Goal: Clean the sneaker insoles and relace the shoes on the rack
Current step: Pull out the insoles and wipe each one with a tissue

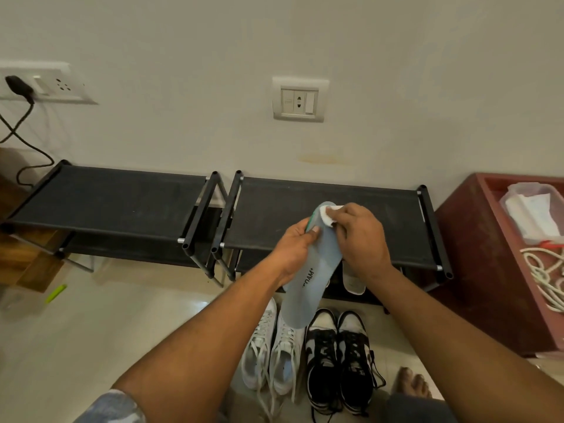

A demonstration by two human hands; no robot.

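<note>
Left hand: my left hand [297, 251] grips the side of a pale grey-blue insole [308, 279], with the thumb laid across its face.
Right hand: my right hand [360, 236] pinches a small white pad [328, 216] and presses it against the insole's top end.
Insole: held in the air in front of the right shoe rack [381, 227] and tilted, its lower end hanging over the white sneakers [271, 346].
Floor: the white sneakers stand side by side with their laces loose. A black-and-white pair [338, 355] stands just beside them on the right.
Racks: two low black racks stand against the wall. The left rack [106, 203] is beside the right one. A white shoe [354, 282] sits on the right rack's lower shelf.
Right edge: a red-brown cabinet [476, 254] holds a coil of white rope [543, 276].
Wall: a socket [299, 100] is above the right rack.
</note>
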